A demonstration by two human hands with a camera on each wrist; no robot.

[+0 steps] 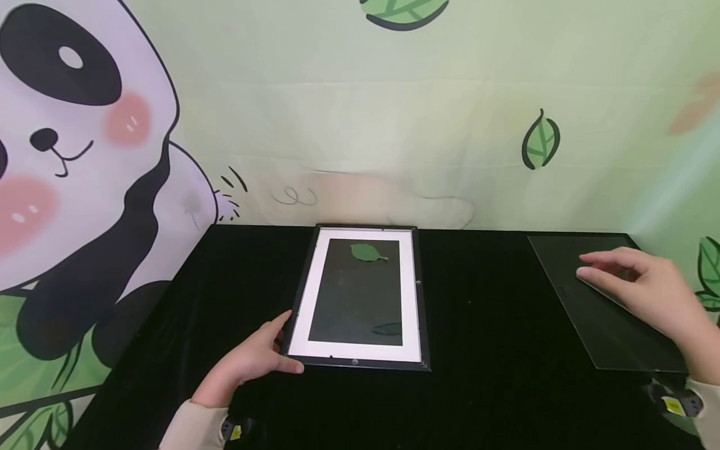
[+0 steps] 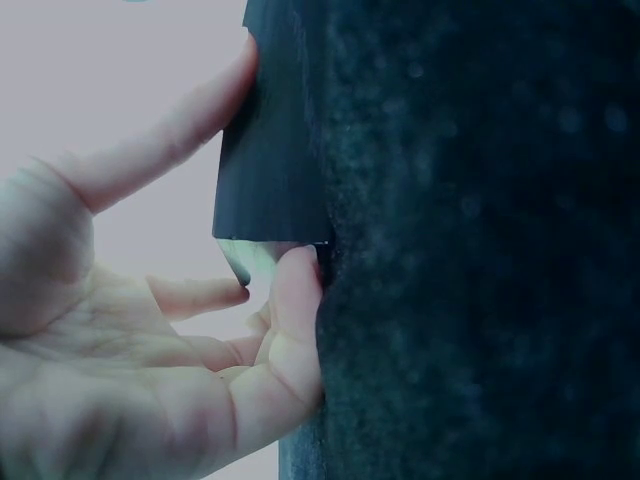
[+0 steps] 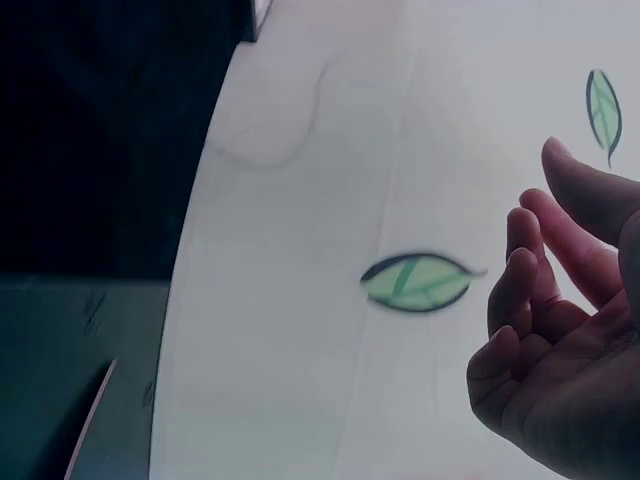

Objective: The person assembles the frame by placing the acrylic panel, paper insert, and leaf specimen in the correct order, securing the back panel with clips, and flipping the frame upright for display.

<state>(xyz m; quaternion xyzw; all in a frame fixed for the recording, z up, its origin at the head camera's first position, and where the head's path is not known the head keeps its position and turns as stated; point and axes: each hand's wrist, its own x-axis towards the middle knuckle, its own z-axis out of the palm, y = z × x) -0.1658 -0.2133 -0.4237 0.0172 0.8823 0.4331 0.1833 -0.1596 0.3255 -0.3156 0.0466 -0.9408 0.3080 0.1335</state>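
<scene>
A black picture frame (image 1: 424,312) with a white mat (image 1: 412,294) lies flat on the black table. Inside the mat's opening, near the far end, is a green leaf (image 1: 365,252) with a short stem. My left hand (image 1: 255,355) holds the frame's near left corner, thumb along the near edge and fingers at the left side. In the left wrist view, thumb and fingers stand on either side of that corner. To the right lies a dark backing panel (image 1: 585,337) with a raised flap. Above it hovers my right hand (image 1: 647,284), fingers loosely bent, nothing visible between them.
The black table (image 1: 478,300) meets a pale green wall (image 1: 478,156) printed with leaves and a panda (image 1: 84,156). Small metal fittings show along the frame's edges. A faint leaf shape shows in the dark opening's near right corner.
</scene>
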